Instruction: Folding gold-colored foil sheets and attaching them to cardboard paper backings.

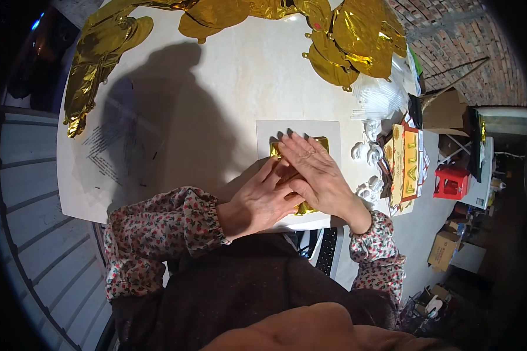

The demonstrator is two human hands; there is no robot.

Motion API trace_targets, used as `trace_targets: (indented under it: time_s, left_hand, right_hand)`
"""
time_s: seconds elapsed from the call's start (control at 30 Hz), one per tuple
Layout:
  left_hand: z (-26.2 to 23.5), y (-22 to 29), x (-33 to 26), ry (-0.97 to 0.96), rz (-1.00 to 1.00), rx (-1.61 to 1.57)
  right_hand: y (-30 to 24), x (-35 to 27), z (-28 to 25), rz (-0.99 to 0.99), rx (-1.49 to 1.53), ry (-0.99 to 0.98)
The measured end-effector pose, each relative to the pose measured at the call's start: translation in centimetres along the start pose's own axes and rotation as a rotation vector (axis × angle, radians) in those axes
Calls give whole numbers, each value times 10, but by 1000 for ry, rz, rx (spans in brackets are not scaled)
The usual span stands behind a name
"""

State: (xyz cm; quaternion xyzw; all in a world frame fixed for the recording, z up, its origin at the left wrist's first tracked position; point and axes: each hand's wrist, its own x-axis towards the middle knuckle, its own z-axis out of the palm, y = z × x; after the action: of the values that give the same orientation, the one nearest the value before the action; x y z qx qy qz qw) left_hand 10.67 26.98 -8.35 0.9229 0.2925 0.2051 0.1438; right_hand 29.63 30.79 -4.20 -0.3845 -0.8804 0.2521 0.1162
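A folded piece of shiny gold foil (274, 150) lies on a pale grey rectangular sheet (298, 126) near the table's front edge. My right hand (321, 176) rests flat over it, fingers stretched and pointing away from me to the left. Beside it my left hand (259, 198) comes in from the left, its fingertips partly under the right palm and against the foil. Its index finger is extended; its other fingers are partly covered. Most of the foil is hidden beneath both hands, with gold showing at its far corners and near edge.
Flat gold foil balloons (357, 44) lie along the table's far edge, more foil (108, 50) at far left. Clear printed bags (114, 158) lie left. At right are clear plastic pieces (380, 99), small white bundles (366, 153) and yellow-orange printed cards (411, 164). A red stool (451, 180) stands beyond.
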Motion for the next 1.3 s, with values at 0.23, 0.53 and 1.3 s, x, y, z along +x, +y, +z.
trace_targets:
  time_s: [0.23, 0.53, 1.3]
  left_hand:
    - [-3, 2, 3, 67, -11, -20]
    - [-11, 1, 6, 4, 6, -26]
    - [-2, -3, 11, 13, 107, 69]
  right_hand:
    - [11, 1, 12, 61, -193, -52]
    - [23, -16, -4, 206, 245, 414]
    - [-15, -96, 9, 138, -41, 234]
